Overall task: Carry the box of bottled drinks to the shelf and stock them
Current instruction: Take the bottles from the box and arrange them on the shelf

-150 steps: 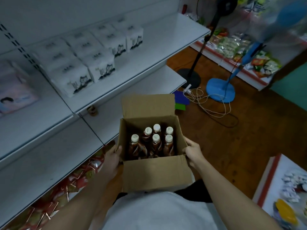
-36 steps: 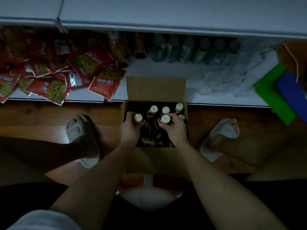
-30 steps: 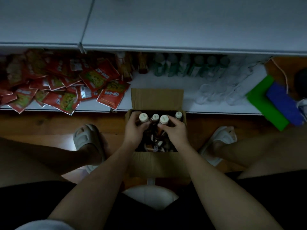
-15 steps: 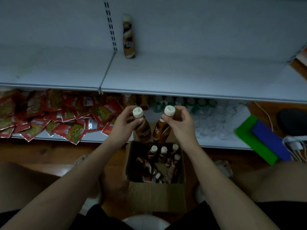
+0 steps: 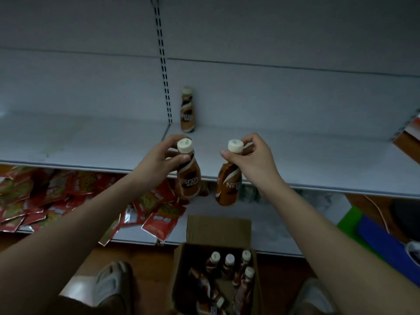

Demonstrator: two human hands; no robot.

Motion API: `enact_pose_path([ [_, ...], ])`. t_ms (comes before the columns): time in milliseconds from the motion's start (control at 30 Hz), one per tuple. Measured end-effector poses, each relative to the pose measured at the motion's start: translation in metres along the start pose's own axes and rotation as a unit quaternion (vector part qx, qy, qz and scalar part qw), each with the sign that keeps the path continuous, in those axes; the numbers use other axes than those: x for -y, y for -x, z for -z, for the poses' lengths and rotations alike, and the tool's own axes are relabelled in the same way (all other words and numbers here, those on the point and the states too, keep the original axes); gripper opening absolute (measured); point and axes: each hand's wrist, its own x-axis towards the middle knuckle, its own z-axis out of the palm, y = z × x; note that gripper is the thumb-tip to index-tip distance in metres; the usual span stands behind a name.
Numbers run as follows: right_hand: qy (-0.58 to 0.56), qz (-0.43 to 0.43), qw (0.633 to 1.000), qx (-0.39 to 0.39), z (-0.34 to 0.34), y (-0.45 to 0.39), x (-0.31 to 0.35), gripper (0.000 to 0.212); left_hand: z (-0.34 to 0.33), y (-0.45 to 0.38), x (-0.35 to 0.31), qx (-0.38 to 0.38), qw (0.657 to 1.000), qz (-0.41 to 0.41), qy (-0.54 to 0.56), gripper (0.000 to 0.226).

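Observation:
My left hand (image 5: 159,159) grips a brown coffee bottle (image 5: 188,178) by its neck, just under the white cap. My right hand (image 5: 251,155) holds a second coffee bottle (image 5: 227,186) the same way. Both bottles hang upright in front of the white shelf's (image 5: 306,160) front edge. One more coffee bottle (image 5: 187,110) stands at the back of that shelf, by the slotted upright. The open cardboard box (image 5: 218,226) sits on the floor between my feet, with several bottles inside, some upright and some lying down.
Red snack packets (image 5: 156,214) are heaped on the lowest shelf at left, some hanging over its edge. Green and blue flat items (image 5: 372,233) lie at lower right. My sandalled feet (image 5: 113,283) flank the box on the wooden floor.
Both hands took a bottle each from the box and lifted them to the level of the middle shelf. The box was carried earlier and now sits on the floor.

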Motion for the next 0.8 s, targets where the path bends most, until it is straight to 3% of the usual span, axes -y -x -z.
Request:
enact_pose_path([
  [133,0.034,-0.001,0.999,-0.034,-0.007,-0.033,0.012,0.045,0.021,-0.034,0.003,-0.019,0.997,-0.014,-0.07,0.032],
  [367,0.126,0.053,0.989,-0.047,-0.032,-0.084,0.015,0.03,0.033,-0.088,0.021,-0.003,0.997,0.001,-0.078,0.038],
  [567,0.133,0.052,0.987,-0.069,-0.052,-0.115,0.005,0.037,0.035,-0.106,0.036,-0.009,0.999,0.01,-0.046,0.042],
  [633,0.127,0.042,0.99,-0.052,-0.054,-0.118,0.005,0.041,0.033,-0.104,0.041,-0.022,0.999,0.021,-0.028,0.04],
  [800,0.136,-0.015,0.988,0.072,-0.049,-0.104,-0.002,0.057,0.008,-0.091,0.06,-0.07,0.994,0.033,-0.081,0.081],
])
